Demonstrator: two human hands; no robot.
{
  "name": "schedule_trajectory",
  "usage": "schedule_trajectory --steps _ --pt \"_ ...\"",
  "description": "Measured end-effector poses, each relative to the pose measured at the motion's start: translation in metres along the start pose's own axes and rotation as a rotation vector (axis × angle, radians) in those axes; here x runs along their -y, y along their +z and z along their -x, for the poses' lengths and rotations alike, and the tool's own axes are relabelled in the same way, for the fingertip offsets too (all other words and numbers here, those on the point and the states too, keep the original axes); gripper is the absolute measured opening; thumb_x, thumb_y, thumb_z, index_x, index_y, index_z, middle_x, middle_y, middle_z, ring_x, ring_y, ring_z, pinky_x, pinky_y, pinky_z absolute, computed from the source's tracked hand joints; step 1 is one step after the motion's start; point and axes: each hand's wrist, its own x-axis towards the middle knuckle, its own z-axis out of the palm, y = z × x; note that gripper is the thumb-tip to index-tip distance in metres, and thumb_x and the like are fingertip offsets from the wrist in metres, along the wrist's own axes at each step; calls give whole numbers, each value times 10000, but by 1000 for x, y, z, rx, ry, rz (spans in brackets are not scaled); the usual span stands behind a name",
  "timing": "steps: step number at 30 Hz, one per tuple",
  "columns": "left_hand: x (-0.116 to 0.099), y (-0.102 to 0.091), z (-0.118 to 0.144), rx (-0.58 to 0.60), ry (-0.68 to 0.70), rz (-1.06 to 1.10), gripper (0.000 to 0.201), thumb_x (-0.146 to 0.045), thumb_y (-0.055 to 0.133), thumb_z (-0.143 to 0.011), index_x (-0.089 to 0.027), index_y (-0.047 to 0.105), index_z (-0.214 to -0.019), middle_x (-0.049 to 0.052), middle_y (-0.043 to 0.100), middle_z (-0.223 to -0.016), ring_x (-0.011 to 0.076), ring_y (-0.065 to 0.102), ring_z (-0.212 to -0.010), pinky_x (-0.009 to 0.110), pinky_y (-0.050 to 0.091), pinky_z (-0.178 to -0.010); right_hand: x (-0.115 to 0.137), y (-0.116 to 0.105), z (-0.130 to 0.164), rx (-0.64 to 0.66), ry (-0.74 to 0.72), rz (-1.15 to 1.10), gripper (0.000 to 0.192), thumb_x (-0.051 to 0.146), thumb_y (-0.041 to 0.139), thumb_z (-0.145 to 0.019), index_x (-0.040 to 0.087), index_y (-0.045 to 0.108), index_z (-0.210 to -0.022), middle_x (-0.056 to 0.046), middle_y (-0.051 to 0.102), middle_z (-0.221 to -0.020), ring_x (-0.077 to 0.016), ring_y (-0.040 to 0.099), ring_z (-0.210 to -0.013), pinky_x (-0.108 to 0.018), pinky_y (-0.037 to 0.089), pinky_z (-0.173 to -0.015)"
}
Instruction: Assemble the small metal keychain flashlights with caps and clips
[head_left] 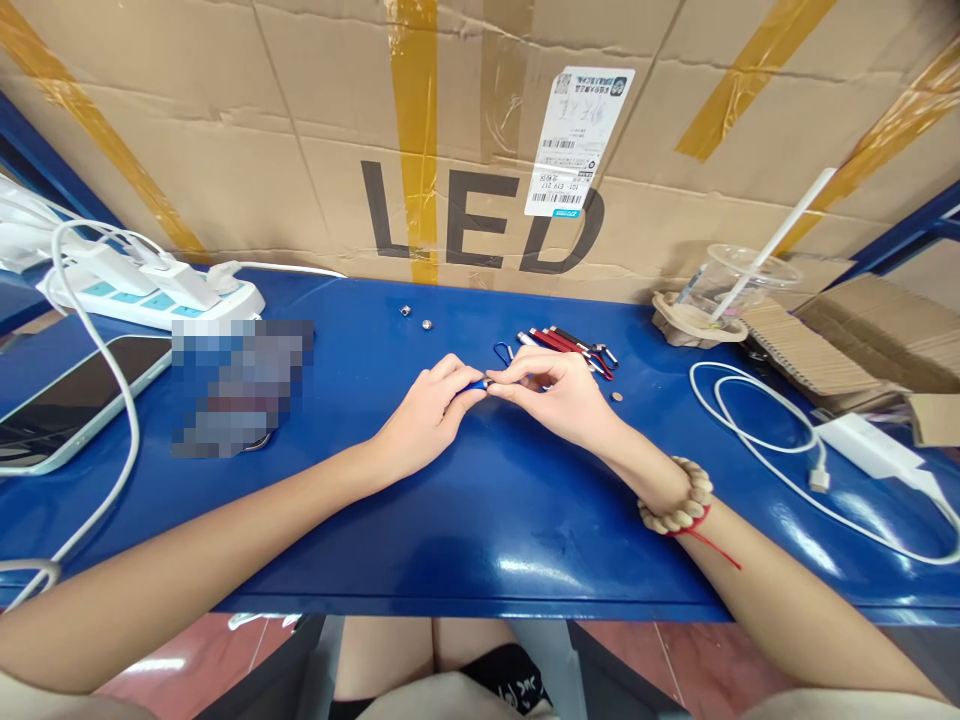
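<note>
Over the middle of the blue table, my left hand (426, 415) is closed, pinching a small blue metal tube (475, 385) that looks like a keychain penlight. Thumb and forefinger of my right hand (559, 390) are closed at the tube's silvery end; the fingers mostly hide the piece there. Just beyond my right hand lie several slim tubes, among them a red penlight (545, 341) and a black penlight (568, 338), with small clips. A small round disc (616, 397) rests right of that hand. Two small silvery metal parts (427, 324) sit farther back.
A large cardboard box (315, 120) stands along the table's (450, 530) back edge. On the left are a power strip (240, 300), a phone (75, 400) and a blurred-out item (240, 390). To the right are a plastic cup (731, 280), a white cable (750, 440) and an adapter (870, 445).
</note>
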Motion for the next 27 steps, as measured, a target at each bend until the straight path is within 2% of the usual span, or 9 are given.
schedule_trajectory --steps 6,13,18,27 --pt "-2 -2 0 2 -19 -32 239 -253 350 -928 -179 578 -931 23 565 -854 159 530 -797 277 393 -751 -2 -3 0 44 -55 -30 142 280 666 -774 166 736 -820 -28 623 -696 -97 507 -625 -193 383 -464" --pt "-4 -4 -1 86 -16 -31 279 -286 301 -928 -202 562 -875 -24 562 -687 130 470 -611 253 370 -703 1 -14 -4 109 -187 -6 127 300 673 -775 191 734 -754 -22 641 -646 -117 541 -623 -254 423 -548" --pt "-2 -3 -1 134 21 10 300 -300 295 -923 -199 565 -843 -36 559 -670 118 492 -608 253 375 -736 4 -22 -6 200 -236 14 195 358 629 -806 211 730 -726 -28 668 -675 -127 586 -641 -302 468 -646" --pt "-5 -6 0 190 87 105 274 -280 325 -911 -192 576 -843 -25 601 -717 109 535 -627 210 410 -672 4 -23 -5 250 -244 12 255 391 631 -793 183 713 -671 -32 642 -678 -120 559 -633 -274 445 -611"
